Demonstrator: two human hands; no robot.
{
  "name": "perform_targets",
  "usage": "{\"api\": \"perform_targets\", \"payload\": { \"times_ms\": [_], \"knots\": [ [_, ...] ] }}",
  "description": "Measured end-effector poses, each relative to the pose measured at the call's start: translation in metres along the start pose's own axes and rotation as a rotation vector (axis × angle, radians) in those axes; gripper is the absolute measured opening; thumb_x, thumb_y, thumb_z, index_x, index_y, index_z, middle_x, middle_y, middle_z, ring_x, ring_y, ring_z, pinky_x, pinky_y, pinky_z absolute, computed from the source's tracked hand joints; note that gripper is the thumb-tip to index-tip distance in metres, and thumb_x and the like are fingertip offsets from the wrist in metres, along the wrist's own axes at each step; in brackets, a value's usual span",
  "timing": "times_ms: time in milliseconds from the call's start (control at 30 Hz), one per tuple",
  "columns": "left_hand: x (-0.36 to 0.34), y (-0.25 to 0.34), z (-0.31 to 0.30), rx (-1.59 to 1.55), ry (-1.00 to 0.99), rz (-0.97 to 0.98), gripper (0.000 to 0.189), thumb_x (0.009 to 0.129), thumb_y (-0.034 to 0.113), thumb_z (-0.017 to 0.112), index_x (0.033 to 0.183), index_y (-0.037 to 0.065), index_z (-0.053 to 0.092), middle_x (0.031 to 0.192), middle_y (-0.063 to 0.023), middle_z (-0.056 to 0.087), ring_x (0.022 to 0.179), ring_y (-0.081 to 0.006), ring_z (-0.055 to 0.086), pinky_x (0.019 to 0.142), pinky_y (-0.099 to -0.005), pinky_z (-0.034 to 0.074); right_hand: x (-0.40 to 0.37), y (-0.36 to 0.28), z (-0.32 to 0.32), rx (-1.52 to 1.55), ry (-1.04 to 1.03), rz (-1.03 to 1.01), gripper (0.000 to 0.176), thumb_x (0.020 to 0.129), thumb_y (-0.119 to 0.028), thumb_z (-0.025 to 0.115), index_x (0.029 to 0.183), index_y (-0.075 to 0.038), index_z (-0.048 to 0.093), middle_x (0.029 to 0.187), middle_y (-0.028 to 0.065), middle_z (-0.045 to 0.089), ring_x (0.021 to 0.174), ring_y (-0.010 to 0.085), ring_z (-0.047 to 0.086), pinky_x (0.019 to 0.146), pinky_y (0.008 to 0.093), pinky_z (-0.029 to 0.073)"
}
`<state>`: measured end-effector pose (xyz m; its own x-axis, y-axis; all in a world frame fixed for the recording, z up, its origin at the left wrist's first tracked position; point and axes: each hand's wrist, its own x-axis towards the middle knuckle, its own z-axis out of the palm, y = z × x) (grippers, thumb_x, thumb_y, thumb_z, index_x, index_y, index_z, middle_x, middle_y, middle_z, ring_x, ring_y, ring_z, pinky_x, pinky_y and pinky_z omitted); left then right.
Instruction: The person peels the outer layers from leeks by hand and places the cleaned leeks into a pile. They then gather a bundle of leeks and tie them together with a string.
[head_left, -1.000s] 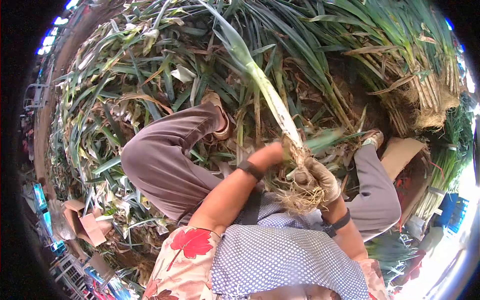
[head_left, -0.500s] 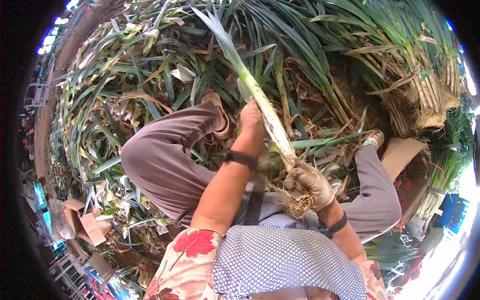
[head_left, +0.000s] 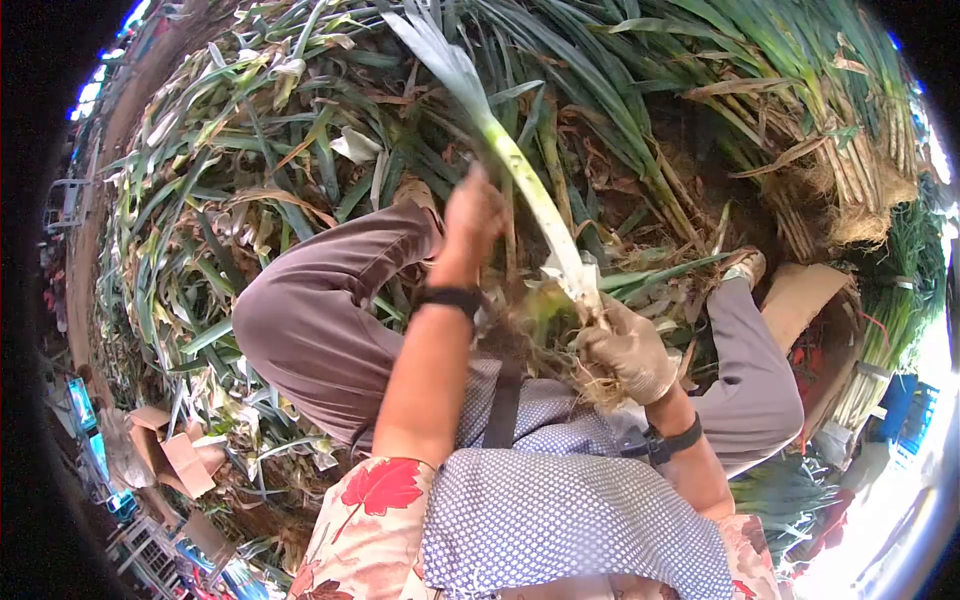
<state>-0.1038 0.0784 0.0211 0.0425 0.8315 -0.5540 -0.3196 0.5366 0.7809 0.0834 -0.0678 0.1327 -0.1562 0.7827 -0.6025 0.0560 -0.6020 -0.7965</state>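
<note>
My right hand (head_left: 630, 355), in a pale dirty glove, is closed around the root end of a long leek (head_left: 540, 205). The leek slants up and to the left, with a white shank and green leaves. Left of its shank is my bare left hand (head_left: 475, 210), apart from it and blurred by motion; its fingers and anything in them cannot be made out. Tangled roots (head_left: 600, 385) hang under my right hand. A torn, pale outer layer (head_left: 570, 272) stands out from the lower shank.
Cut leaves (head_left: 220, 230) lie heaped on the left. Leeks with roots (head_left: 850, 180) are piled at the upper right, above a cardboard piece (head_left: 800, 300). My bent knees (head_left: 290, 315) flank the work. Torn cardboard boxes (head_left: 185, 460) lie at the lower left.
My left hand has moved left, away from the leek's shank. More clean white shank shows, and loose layers now stand out near its base. My right hand has shifted slightly up.
</note>
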Motion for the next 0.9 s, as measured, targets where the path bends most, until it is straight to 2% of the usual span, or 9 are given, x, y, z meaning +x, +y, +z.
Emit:
{"api": "perform_targets", "payload": {
  "times_ms": [67, 200, 267, 500, 567, 733, 800, 867, 900],
  "knots": [
    [0.018, 0.042, 0.000, -0.160, -0.016, 0.057, 0.079, 0.081, 0.041, 0.058, 0.128, -0.010, 0.020, 0.124, -0.0314, 0.034, 0.106, -0.0354, 0.048, 0.076, -0.0376, 0.052, -0.006, 0.004, 0.008, -0.163, 0.008, -0.089, 0.044, 0.078, -0.013, 0.056, 0.118, 0.003, 0.045, 0.096, 0.0083, 0.058, 0.077, 0.0127, 0.053, 0.070, 0.0258, 0.045],
    [0.042, 0.041, 0.016, -0.143, 0.025, -0.033, 0.031, 0.079, 0.021, 0.061, 0.096, -0.003, 0.050, 0.076, -0.0110, 0.056, 0.069, -0.0203, 0.060, 0.055, -0.0261, 0.051, -0.011, 0.014, 0.017, -0.720, 0.026, -0.202, 0.057, 0.075, -0.018, 0.059, 0.125, 0.003, 0.039, 0.103, 0.0210, 0.058, 0.085, 0.0245, 0.058, 0.078, 0.0322, 0.045],
    [0.033, 0.023, 0.025, -0.080, -0.109, 0.031, 0.017, 0.075, 0.012, 0.058, 0.083, -0.002, 0.054, 0.070, -0.0101, 0.058, 0.058, -0.0196, 0.058, 0.054, -0.0303, 0.048, -0.006, 0.013, 0.015, -0.570, 0.098, -0.207, 0.064, 0.074, -0.022, 0.060, 0.128, 0.002, 0.035, 0.105, 0.0247, 0.057, 0.084, 0.0262, 0.060, 0.075, 0.0322, 0.046],
    [-0.090, -0.040, 0.073, 0.297, -0.524, -0.199, 0.047, 0.084, 0.038, 0.056, 0.108, -0.002, 0.054, 0.099, -0.0059, 0.059, 0.085, -0.0161, 0.054, 0.079, -0.0280, 0.044, 0.017, 0.014, -0.032, -0.521, 0.225, -0.166, 0.050, 0.073, -0.011, 0.058, 0.120, -0.001, 0.044, 0.093, 0.0166, 0.062, 0.078, 0.0196, 0.061, 0.071, 0.0290, 0.048],
    [-0.067, -0.017, 0.053, 0.541, -0.353, -0.236, 0.045, 0.088, 0.038, 0.047, 0.110, -0.001, 0.050, 0.100, -0.0080, 0.058, 0.090, -0.0188, 0.054, 0.080, -0.0282, 0.044, 0.014, 0.021, -0.029, -0.332, 0.184, -0.270, 0.050, 0.074, -0.011, 0.058, 0.120, -0.001, 0.044, 0.091, 0.0161, 0.062, 0.078, 0.0196, 0.062, 0.071, 0.0294, 0.048],
    [-0.004, 0.026, 0.032, -0.202, 0.087, -0.048, 0.052, 0.091, 0.040, 0.040, 0.117, -0.004, 0.040, 0.103, -0.0190, 0.052, 0.098, -0.0259, 0.051, 0.081, -0.0370, 0.047, 0.000, 0.023, -0.006, -0.490, 0.174, -0.250, 0.050, 0.075, -0.015, 0.058, 0.120, -0.001, 0.043, 0.081, 0.0153, 0.064, 0.070, 0.0253, 0.063, 0.065, 0.0340, 0.050],
    [0.009, 0.053, 0.042, 0.025, 0.211, -0.008, 0.050, 0.090, 0.039, 0.042, 0.115, -0.004, 0.045, 0.098, -0.0161, 0.054, 0.087, -0.0223, 0.055, 0.071, -0.0338, 0.048, -0.005, 0.020, 0.006, -0.570, 0.151, -0.185, 0.049, 0.074, -0.018, 0.059, 0.117, 0.000, 0.044, 0.080, 0.0198, 0.062, 0.072, 0.0314, 0.062, 0.064, 0.0378, 0.049],
    [0.047, 0.051, 0.041, 0.472, 0.390, 0.610, 0.042, 0.091, 0.037, 0.039, 0.109, -0.001, 0.049, 0.095, -0.0172, 0.054, 0.090, -0.0211, 0.055, 0.074, -0.0328, 0.048, -0.009, 0.008, 0.013, -0.592, 0.138, -0.135, 0.048, 0.074, -0.020, 0.061, 0.114, 0.000, 0.045, 0.080, 0.0240, 0.059, 0.076, 0.0366, 0.060, 0.064, 0.0401, 0.047],
    [0.054, 0.041, 0.039, 0.586, 0.291, 0.638, 0.037, 0.090, 0.032, 0.040, 0.103, -0.001, 0.051, 0.094, -0.0168, 0.054, 0.088, -0.0208, 0.056, 0.073, -0.0319, 0.048, -0.010, 0.011, 0.015, -0.583, 0.165, -0.201, 0.047, 0.074, -0.020, 0.061, 0.113, 0.000, 0.045, 0.080, 0.0248, 0.059, 0.077, 0.0374, 0.060, 0.064, 0.0403, 0.047]
  ]
}}
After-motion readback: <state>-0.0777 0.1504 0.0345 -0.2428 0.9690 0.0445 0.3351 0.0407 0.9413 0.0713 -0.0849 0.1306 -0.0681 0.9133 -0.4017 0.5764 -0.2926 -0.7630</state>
